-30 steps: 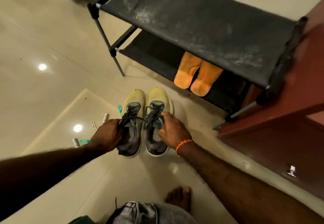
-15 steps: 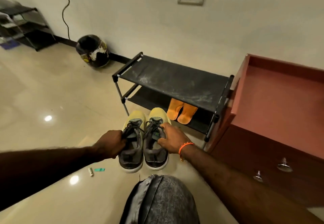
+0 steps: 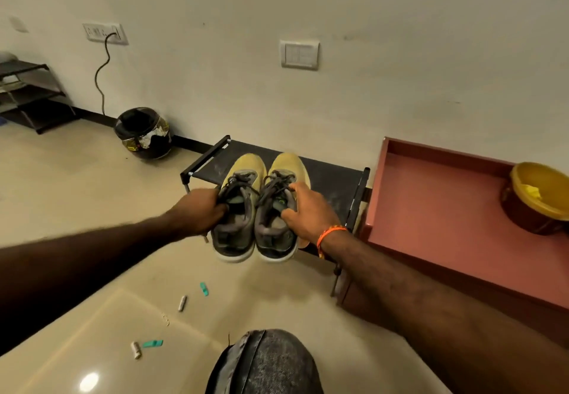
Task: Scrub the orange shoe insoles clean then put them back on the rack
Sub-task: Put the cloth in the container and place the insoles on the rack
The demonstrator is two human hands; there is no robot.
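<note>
yellow bowl (image 3: 537, 198) at cabinet (image 3: 437, 208) right edge holding yellow scrap, left hand (image 3: 201, 210) and right hand (image 3: 311, 210) each gripping a yellow-grey shoe (image 3: 238, 208) over black rack (image 3: 331, 178), orange insoles hidden

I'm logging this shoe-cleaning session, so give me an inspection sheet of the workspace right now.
Surface: glossy beige tiled floor, lamp glare near the bottom left.
Job's things: black shoe rack against the wall, top shelf dusty; orange insoles not in view.
Clutter: small green and white bits scattered on the floor; black helmet by the wall.
Grippers: left hand grips the left shoe; right hand grips the right shoe; both shoes held in front of the rack.
Cables: black cord hanging from the wall socket.
Surroundings: reddish cabinet with a yellow-rimmed bowl on top; wall switch; another rack far left.
</note>
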